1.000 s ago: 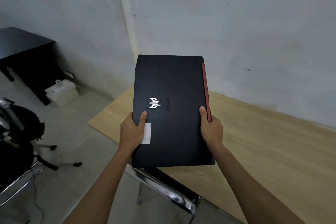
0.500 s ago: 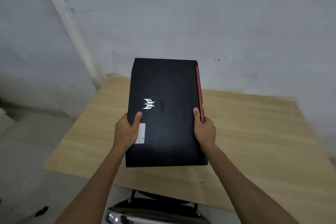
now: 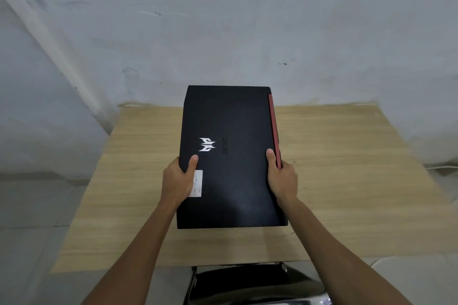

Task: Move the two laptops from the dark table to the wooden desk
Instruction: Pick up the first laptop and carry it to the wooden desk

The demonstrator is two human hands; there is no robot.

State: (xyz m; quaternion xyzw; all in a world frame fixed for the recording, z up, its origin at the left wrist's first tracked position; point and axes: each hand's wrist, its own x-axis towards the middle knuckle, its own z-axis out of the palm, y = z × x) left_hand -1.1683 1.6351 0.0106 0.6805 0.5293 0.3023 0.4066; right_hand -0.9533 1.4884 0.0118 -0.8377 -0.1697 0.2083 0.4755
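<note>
So both hands are on one closed black laptop (image 3: 231, 156), held out over the wooden desk (image 3: 347, 181), long side running away from the camera. The left hand (image 3: 177, 181) is clamped on the left edge with the thumb lying across the lid, right next to a small white sticker (image 3: 195, 184) that has some handwriting on it, too small to read. The right hand (image 3: 281, 177) grips the opposite edge, thumb on top too, right where the red strip (image 3: 273, 129) runs along that side of the lid. The rest of the fingers on both hands are tucked under the machine so I can't see them. There's a white angular logo (image 3: 207, 144) about mid-lid, closer to the left hand. Can't honestly tell if the laptop is hovering above the desk or already touching it, the near edge looks like it's over the front part of the desktop. The desk itself is light wood grain and pushed up against a pale scuffed wall (image 3: 223, 32). Down at the bottom of the head view, just in front of the desk edge, there's a dark shiny chair back (image 3: 255, 282). Only this one laptop is in view
</note>
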